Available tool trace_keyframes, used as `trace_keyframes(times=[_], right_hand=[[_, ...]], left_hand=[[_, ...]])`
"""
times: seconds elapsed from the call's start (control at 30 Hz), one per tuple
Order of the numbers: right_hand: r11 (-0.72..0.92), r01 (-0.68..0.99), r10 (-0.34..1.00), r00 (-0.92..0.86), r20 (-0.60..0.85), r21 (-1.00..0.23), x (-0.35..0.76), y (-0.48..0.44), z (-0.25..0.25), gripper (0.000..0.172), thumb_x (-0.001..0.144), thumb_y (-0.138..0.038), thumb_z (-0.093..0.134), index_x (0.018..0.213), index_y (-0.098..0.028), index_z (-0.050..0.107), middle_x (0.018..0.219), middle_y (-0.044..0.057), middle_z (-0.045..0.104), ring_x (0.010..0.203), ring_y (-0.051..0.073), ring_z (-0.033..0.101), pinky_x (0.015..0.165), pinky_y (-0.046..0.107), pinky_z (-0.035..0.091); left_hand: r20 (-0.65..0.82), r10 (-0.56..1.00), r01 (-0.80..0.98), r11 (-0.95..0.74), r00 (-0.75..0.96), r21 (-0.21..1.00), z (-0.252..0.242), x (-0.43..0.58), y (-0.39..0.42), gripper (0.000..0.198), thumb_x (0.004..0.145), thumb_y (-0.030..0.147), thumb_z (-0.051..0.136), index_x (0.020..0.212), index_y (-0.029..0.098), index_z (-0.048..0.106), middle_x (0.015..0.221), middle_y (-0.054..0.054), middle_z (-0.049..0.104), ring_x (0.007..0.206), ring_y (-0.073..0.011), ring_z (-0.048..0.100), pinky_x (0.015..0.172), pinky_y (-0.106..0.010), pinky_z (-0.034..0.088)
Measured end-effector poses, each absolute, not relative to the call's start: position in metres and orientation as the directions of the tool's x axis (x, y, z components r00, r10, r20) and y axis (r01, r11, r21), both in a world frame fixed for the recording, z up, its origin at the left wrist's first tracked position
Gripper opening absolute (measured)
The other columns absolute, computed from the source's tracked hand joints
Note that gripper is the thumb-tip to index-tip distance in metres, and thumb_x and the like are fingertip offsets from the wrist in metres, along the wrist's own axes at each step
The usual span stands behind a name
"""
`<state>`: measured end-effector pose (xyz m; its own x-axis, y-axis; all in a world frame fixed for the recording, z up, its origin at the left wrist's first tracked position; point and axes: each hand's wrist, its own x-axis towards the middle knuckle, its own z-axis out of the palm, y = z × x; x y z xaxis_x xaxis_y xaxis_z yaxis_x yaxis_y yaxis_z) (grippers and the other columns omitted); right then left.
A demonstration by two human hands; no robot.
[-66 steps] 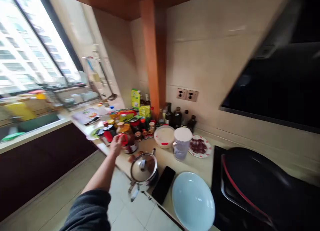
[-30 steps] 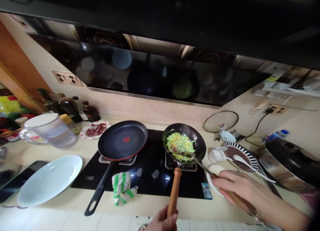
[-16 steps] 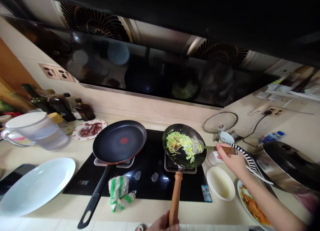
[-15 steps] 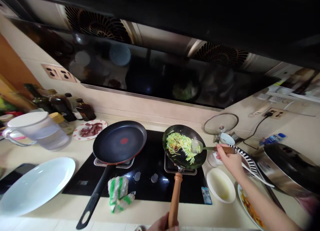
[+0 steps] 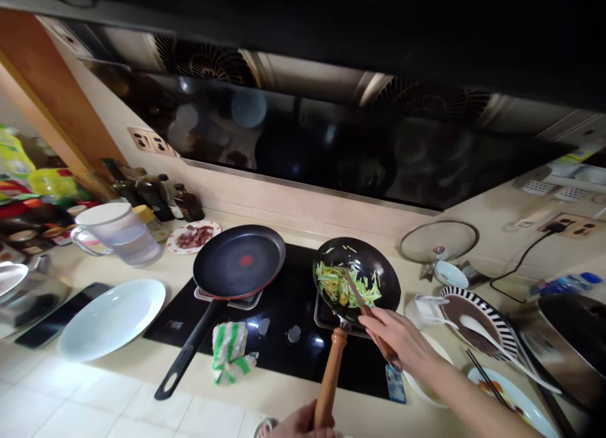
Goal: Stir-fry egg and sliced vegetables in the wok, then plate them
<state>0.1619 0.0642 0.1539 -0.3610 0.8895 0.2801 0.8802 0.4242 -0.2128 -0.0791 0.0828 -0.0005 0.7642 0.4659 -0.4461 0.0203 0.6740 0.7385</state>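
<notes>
A small black wok [image 5: 374, 267] sits on the right burner with shredded green and yellow vegetables [image 5: 341, 286] in it. My left hand [image 5: 298, 425] is wrapped round the end of the wok's wooden handle [image 5: 327, 381] at the bottom edge. My right hand [image 5: 395, 337] grips a metal spatula [image 5: 356, 293] whose blade lies in the vegetables. An empty black frying pan [image 5: 239, 261] with a red centre dot rests on the left burner.
A pale blue plate [image 5: 111, 318], a phone [image 5: 57, 315] and a lidded jug [image 5: 116, 233] lie left of the black hob [image 5: 288, 312]. A green-white cloth [image 5: 230, 349] sits at the hob's front. Right: glass lid [image 5: 438, 242], striped bowl [image 5: 478, 308], plates, large steel pot [image 5: 568, 337].
My right hand has swung from the wok's right side round to its front, turning the spatula. The vegetables have shifted toward the wok's near side. The view has turned slightly left.
</notes>
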Motion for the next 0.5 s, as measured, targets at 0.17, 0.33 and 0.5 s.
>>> trace_keyframes(times=[0.17, 0.33, 0.5], right_hand=[[0.392, 0.894, 0.918, -0.363, 0.162, -0.216, 0.126, 0.005, 0.190, 0.031, 0.084, -0.014, 0.051, 0.110, -0.028, 0.061, 0.088, 0.005, 0.064, 0.072, 0.017, 0.061, 0.063, 0.026, 0.049], [0.237, 0.917, 0.964, -0.182, 0.193, -0.321, 0.129, 0.037, 0.194, 0.022, 0.087, -0.023, 0.048, 0.100, -0.023, 0.065, 0.082, 0.004, 0.068, 0.066, 0.015, 0.063, 0.062, 0.024, 0.049], [-0.250, 0.820, 0.886, 0.408, 0.219, -0.515, 0.192, 0.079, 0.205, 0.017, 0.079, -0.036, 0.056, 0.078, -0.023, 0.067, 0.060, 0.002, 0.068, 0.058, 0.019, 0.065, 0.056, 0.027, 0.051]], left_hand=[[-0.414, 0.368, 0.050, 0.694, 0.833, 0.718, -0.005, -0.111, 0.053, 0.053, 0.063, 0.046, 0.080, 0.101, 0.013, 0.060, 0.087, -0.004, 0.061, 0.076, -0.0139, 0.056, 0.070, -0.027, 0.040], [-0.324, 0.366, -0.007, 0.672, 0.873, 0.741, -0.009, -0.109, 0.054, 0.048, 0.071, 0.046, 0.074, 0.100, 0.012, 0.057, 0.080, -0.004, 0.058, 0.072, -0.0146, 0.057, 0.066, -0.027, 0.039], [-0.304, 0.358, -0.018, 0.673, 0.883, 0.740, -0.010, -0.111, 0.056, 0.062, 0.073, 0.047, 0.071, 0.122, 0.016, 0.049, 0.092, -0.007, 0.061, 0.082, -0.0183, 0.059, 0.075, -0.031, 0.042]])
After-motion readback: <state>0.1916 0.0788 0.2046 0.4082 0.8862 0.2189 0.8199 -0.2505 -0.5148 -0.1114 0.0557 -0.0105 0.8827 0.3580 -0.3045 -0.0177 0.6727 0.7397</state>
